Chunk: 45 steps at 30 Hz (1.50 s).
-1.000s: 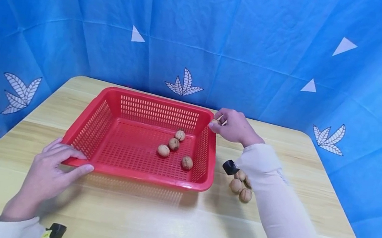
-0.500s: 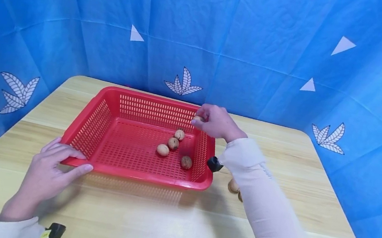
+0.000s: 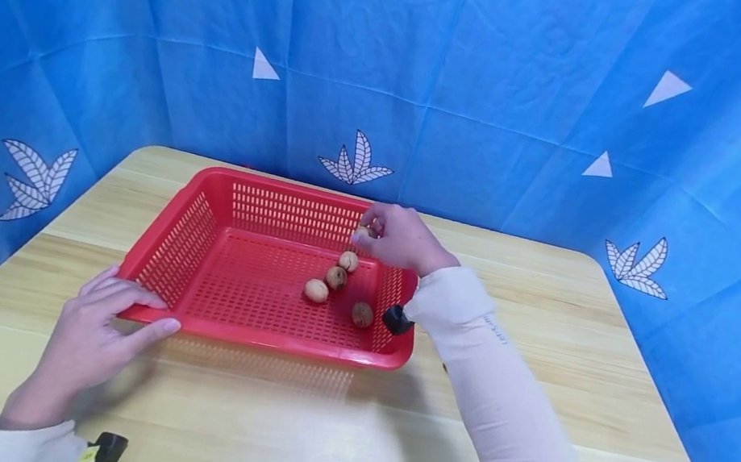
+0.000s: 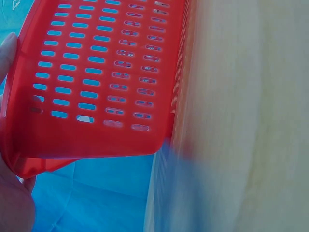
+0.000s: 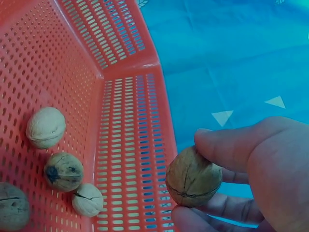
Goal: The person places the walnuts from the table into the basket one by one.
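A red plastic basket (image 3: pixel 264 340) with slotted walls stands on the table. Several walnuts (image 3: pixel 316 291) lie on its floor, toward the right side. At the near left corner my left hand (image 3: pixel 91 335) grips the rim, thumb along the front edge and fingers over the side. My right hand (image 3: pixel 409 241) is over the far right part of the basket. Between thumb and fingers it pinches a walnut (image 5: pixel 193 177), held above the basket floor. In the left wrist view, the basket's slotted wall (image 4: pixel 91 72) fills the left half, with parts of the hand at the rim.
The right sleeve (image 3: pixel 491 390) crosses the table's right side and hides nearly all of the loose walnuts there. Behind the pale wooden table (image 3: pixel 278 428) hangs a blue cloth (image 3: pixel 501 65) with printed leaves and white triangles. A black wrist camera (image 3: pixel 396 320) overlaps the basket's right wall.
My right hand has moved left with the walnut, from the basket's right rim to over its inside. The forearm has come to cover the loose walnuts. The left hand has stayed put.
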Tool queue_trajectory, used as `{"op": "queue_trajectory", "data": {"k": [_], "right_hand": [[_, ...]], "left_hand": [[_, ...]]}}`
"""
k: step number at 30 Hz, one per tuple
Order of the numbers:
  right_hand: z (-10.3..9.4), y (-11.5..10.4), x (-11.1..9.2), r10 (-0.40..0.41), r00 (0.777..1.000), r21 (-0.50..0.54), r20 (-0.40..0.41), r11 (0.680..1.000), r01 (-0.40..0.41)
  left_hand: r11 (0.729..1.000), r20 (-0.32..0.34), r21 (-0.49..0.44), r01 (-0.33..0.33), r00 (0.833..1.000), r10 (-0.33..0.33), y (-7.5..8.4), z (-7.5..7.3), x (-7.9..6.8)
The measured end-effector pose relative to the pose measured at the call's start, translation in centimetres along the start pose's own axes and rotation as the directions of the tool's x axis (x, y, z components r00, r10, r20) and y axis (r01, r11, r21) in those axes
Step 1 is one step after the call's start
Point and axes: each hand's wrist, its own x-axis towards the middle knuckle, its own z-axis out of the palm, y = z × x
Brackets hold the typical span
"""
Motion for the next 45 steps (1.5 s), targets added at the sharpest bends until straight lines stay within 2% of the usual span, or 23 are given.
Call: {"op": "queue_trajectory", "data": {"k": [12, 16, 23, 30, 34, 40, 45], "right_hand": [[-0.1, 0.5, -0.1, 0.029, 1.0, -0.024, -0.001, 0.999, -0.029], [-0.4, 1.2, -0.4, 0.068, 0.998, -0.018, -0.001, 0.998, -0.068], [-1.6, 3.0, -1.6, 0.089, 0.995, -0.035, -0.052, 0.995, -0.091], [-2.7, 6.0, -3.5, 0.133, 0.988, -0.017, -0.079, 0.991, -0.135], [-2.9, 8.2, -4.5, 0.139, 0.987, -0.061, -0.078, 0.988, -0.144], [-3.1, 11.4, -6.5, 0.166, 0.985, -0.106, -0.049, 0.98, -0.171], [-3.1, 13.6, -8.4, 0.184, 0.983, -0.139, 0.006, 0.974, -0.182]], "left_hand": [[1.0, -0.004, -0.006, 0.005, 1.0, -0.005, 0.0, 0.0, 0.0], [1.0, 0.002, -0.002, 0.012, 1.0, -0.012, 0.0, -0.1, 0.0], [1.0, 0.022, 0.002, 0.026, 0.999, -0.026, 0.2, -0.2, 0.0], [1.0, 0.022, 0.001, 0.02, 1.0, -0.02, 0.2, -0.2, 0.2], [1.0, 0.019, 0.005, 0.021, 1.0, -0.021, 0.0, -0.1, 0.1], [1.0, 0.01, 0.011, 0.007, 1.0, -0.007, -0.2, 0.0, -0.1], [1.0, 0.007, 0.003, 0.01, 1.0, -0.01, -0.2, 0.0, 0.0]]}}
